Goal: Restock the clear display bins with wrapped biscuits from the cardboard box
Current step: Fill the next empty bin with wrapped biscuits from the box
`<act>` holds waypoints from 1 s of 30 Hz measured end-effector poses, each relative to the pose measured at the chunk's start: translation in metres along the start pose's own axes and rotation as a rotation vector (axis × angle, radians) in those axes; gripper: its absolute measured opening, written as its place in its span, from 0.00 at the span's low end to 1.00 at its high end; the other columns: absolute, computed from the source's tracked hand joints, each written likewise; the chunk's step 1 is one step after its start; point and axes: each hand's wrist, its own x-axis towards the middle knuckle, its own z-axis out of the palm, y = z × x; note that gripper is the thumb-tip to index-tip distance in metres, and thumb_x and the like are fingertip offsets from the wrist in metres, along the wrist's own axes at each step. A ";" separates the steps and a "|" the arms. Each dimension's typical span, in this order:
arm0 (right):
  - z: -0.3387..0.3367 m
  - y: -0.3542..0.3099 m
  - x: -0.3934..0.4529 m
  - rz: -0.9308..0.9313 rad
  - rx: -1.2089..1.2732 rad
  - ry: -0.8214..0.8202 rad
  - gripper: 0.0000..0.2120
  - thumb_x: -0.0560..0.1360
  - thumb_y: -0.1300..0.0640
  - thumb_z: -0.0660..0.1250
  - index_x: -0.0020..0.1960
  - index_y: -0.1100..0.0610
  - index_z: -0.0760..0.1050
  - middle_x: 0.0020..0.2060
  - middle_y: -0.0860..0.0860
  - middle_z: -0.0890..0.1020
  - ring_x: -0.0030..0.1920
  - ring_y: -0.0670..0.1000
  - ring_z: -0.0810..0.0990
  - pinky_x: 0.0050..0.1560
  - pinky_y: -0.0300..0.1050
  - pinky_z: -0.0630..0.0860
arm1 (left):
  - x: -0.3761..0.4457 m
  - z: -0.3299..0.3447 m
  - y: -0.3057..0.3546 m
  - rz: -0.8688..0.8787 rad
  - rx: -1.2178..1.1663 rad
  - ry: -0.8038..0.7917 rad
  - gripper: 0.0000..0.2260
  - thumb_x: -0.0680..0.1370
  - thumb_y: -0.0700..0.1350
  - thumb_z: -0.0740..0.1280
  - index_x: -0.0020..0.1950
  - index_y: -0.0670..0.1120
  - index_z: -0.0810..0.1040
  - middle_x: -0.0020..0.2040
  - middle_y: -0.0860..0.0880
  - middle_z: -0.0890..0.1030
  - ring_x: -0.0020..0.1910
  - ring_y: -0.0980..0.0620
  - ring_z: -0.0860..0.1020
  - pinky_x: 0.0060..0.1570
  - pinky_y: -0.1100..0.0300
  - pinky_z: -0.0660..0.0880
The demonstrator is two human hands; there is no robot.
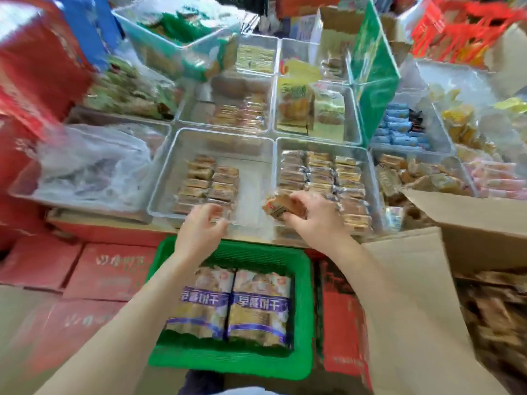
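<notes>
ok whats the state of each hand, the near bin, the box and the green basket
left hand: over the near bin, fingers curled, grip unclear
right hand: holds wrapped biscuits
near bin: part filled, right side bare
cardboard box: flaps open
green basket: holds two packs

Views: one, head-worn, wide-angle; looks forward and steeply down from above both forearms; close range; left hand [204, 226] and right hand [310, 215] near frame centre; clear display bins [159, 195] just beyond the fingers; cardboard box [470, 212] right of the right hand; edges smeared, probably motion blur.
</notes>
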 end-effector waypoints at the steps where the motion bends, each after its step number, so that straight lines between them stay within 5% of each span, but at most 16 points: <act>1: 0.018 -0.011 0.020 0.024 -0.024 -0.013 0.16 0.77 0.55 0.70 0.64 0.54 0.77 0.52 0.52 0.76 0.50 0.51 0.74 0.49 0.44 0.68 | 0.017 -0.010 -0.023 0.011 0.074 0.017 0.16 0.80 0.46 0.67 0.66 0.42 0.77 0.61 0.43 0.78 0.62 0.44 0.75 0.63 0.49 0.71; 4: 0.063 -0.031 0.073 0.091 -0.092 -0.028 0.16 0.78 0.55 0.68 0.64 0.54 0.77 0.51 0.54 0.76 0.51 0.55 0.76 0.48 0.45 0.70 | 0.070 -0.032 -0.076 0.121 0.296 0.097 0.19 0.78 0.48 0.68 0.66 0.41 0.77 0.65 0.40 0.76 0.67 0.39 0.72 0.67 0.44 0.66; 9: 0.103 -0.031 0.158 0.141 -0.223 0.027 0.14 0.78 0.57 0.67 0.64 0.56 0.77 0.56 0.54 0.78 0.54 0.56 0.77 0.50 0.47 0.73 | 0.131 -0.041 -0.120 0.108 0.591 -0.004 0.30 0.80 0.59 0.55 0.81 0.49 0.59 0.82 0.46 0.55 0.82 0.46 0.49 0.79 0.43 0.42; 16: 0.150 -0.033 0.270 0.081 -0.367 0.130 0.14 0.79 0.65 0.63 0.64 0.62 0.74 0.61 0.59 0.72 0.62 0.59 0.69 0.58 0.53 0.71 | 0.136 -0.037 -0.129 0.222 0.636 0.000 0.34 0.78 0.59 0.52 0.83 0.49 0.55 0.83 0.43 0.47 0.82 0.45 0.42 0.78 0.40 0.44; 25: 0.202 -0.033 0.302 0.125 -0.766 -0.164 0.19 0.79 0.72 0.56 0.68 0.65 0.71 0.66 0.61 0.71 0.65 0.62 0.71 0.59 0.55 0.74 | 0.137 -0.035 -0.131 0.221 0.631 -0.009 0.32 0.77 0.57 0.51 0.81 0.48 0.61 0.83 0.44 0.51 0.82 0.45 0.44 0.78 0.39 0.45; 30: 0.211 -0.028 0.294 0.112 -0.569 -0.283 0.28 0.79 0.71 0.52 0.79 0.63 0.56 0.75 0.65 0.60 0.73 0.67 0.63 0.70 0.59 0.68 | 0.138 -0.035 -0.128 0.222 0.653 -0.011 0.32 0.77 0.57 0.51 0.80 0.47 0.64 0.82 0.43 0.53 0.82 0.44 0.46 0.78 0.39 0.45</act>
